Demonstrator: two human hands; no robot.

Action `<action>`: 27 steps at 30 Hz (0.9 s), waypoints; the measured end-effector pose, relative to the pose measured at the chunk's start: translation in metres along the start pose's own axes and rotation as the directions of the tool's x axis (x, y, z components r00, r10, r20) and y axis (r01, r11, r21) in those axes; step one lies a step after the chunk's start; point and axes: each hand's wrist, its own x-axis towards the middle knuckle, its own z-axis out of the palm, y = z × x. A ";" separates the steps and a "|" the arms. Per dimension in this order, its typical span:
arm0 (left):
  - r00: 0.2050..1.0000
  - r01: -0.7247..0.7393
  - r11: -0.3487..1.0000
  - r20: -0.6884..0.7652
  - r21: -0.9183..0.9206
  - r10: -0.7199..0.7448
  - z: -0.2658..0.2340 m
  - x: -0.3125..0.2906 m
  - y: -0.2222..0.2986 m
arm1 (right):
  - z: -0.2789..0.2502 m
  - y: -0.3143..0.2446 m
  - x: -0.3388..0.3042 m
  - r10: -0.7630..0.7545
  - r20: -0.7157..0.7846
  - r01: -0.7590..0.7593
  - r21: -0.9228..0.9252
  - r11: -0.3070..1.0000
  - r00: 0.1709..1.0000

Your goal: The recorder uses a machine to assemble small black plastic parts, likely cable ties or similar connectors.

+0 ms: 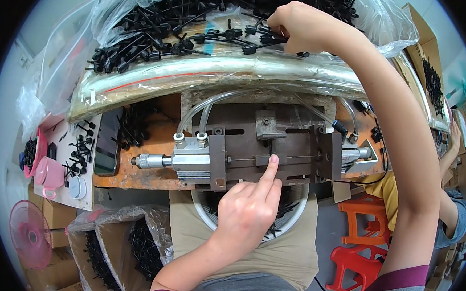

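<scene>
Left hand [246, 213], nearest the camera, index finger extended onto the thin pin [255, 159] seated mid-fixture [268, 151] at the workbench's near edge. Right hand [298, 27] pinches 1 black part [258, 37] from the far-edge pile [182, 20]; loading appears ongoing.

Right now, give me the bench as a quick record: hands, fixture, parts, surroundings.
left hand: left hand, index fingertip pressed on the thin rod at the middle of the metal fixture
right hand: right hand reaching up into the pile of black plastic parts, fingers closed on some
fixture: brown steel jig with pneumatic cylinder and clear hoses
parts pile: lies on clear plastic sheet
below: bagged boxes of black parts
left side: pink cup, pink fan
</scene>
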 end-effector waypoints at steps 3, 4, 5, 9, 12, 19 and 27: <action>1.000 0.004 1.000 0.014 0.014 -0.005 -0.001 0.000 0.000 | -0.008 0.005 -0.003 0.057 -0.128 -0.040 0.132 0.990 0.990; 1.000 0.005 1.000 0.010 0.009 -0.005 -0.001 -0.001 -0.001 | -0.015 0.004 -0.005 0.213 -0.053 -0.193 0.255 0.947 0.975; 1.000 0.000 1.000 0.006 0.000 0.000 0.000 -0.001 -0.001 | -0.013 0.016 -0.006 0.241 -0.053 -0.206 0.366 0.908 0.969; 1.000 0.002 1.000 0.011 -0.008 -0.002 0.000 -0.002 -0.002 | -0.015 0.031 -0.019 0.308 -0.083 -0.191 0.625 0.757 0.948; 1.000 0.001 1.000 0.020 -0.002 -0.001 0.001 -0.003 -0.003 | -0.013 0.033 -0.030 0.421 -0.051 -0.242 0.753 0.611 0.906; 1.000 -0.005 0.999 0.014 -0.034 0.006 -0.001 -0.002 -0.003 | -0.020 0.057 -0.048 0.463 -0.117 -0.047 0.944 0.327 0.879; 0.974 0.228 0.795 0.147 -0.562 -0.175 -0.036 -0.021 0.003 | -0.036 -0.044 -0.109 0.398 -0.136 0.038 0.969 0.245 0.907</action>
